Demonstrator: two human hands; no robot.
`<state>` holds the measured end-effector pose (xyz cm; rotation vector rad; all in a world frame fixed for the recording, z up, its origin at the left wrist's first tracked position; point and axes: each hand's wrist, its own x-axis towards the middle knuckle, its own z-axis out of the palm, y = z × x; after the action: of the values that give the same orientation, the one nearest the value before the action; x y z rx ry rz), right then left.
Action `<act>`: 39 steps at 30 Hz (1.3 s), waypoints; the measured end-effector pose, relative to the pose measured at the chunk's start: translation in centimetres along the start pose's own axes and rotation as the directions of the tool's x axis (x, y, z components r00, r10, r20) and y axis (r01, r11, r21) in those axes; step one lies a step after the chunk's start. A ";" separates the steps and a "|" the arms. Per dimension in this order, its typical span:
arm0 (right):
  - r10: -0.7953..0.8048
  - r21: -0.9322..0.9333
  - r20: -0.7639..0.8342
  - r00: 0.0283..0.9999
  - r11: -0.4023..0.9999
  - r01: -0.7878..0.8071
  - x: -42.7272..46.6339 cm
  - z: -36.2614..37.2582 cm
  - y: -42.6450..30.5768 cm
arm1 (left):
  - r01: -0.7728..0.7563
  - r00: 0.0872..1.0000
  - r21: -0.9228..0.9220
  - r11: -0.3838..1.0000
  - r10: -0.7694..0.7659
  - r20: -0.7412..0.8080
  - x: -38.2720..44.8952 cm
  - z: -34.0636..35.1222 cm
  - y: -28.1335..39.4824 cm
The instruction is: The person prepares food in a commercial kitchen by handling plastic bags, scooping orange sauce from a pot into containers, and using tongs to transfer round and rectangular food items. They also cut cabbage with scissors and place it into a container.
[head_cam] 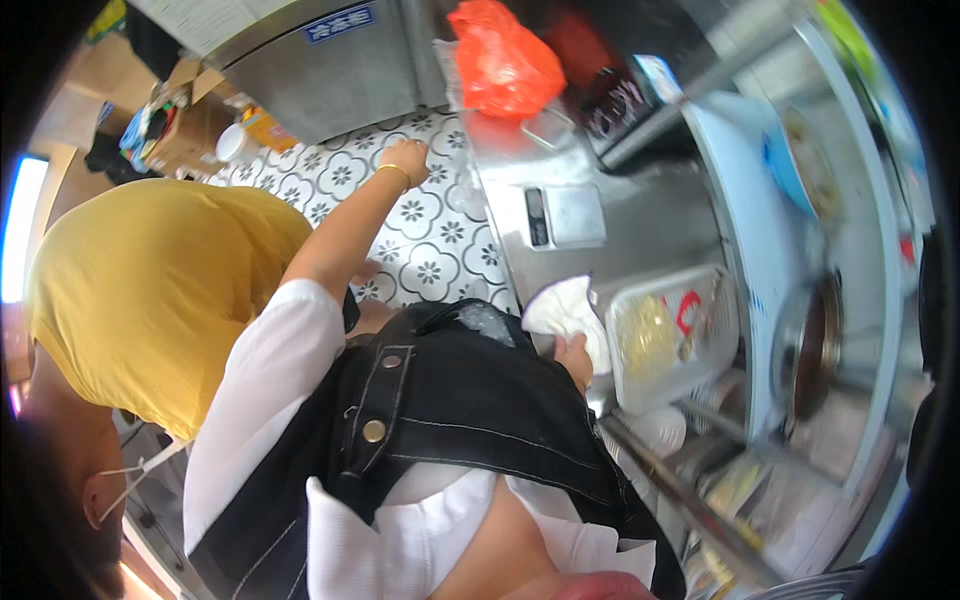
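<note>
My right hand holds a white cloth with a dark-stitched edge, on the front edge of a steel counter. Just right of the cloth is a white plastic basket with a clear bag of pale yellow food and other packets in it. Beyond the cloth lies a small white digital scale with nothing on its plate. My left hand, a gold bracelet at its wrist, is stretched forward over the tiled floor. Its fingers are curled in, and no object shows in them.
A person in a yellow top is close on my left. Ahead are a steel cabinet and an orange-red plastic bag on the counter. A light-blue shelf runs along the right. Cardboard boxes and a white tub lie far left.
</note>
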<state>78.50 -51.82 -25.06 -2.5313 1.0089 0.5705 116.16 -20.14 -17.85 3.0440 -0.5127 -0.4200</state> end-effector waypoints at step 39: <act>-0.804 0.316 0.500 0.321 0.515 0.797 23.4 -18.1 -72.4 | -0.119 0.797 -0.520 0.846 -0.231 -0.559 21.5 -3.9 -26.8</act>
<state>149.74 -24.04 -8.36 -2.1631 -0.5284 0.9090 145.27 -1.91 -21.58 2.4333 -0.2029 0.3718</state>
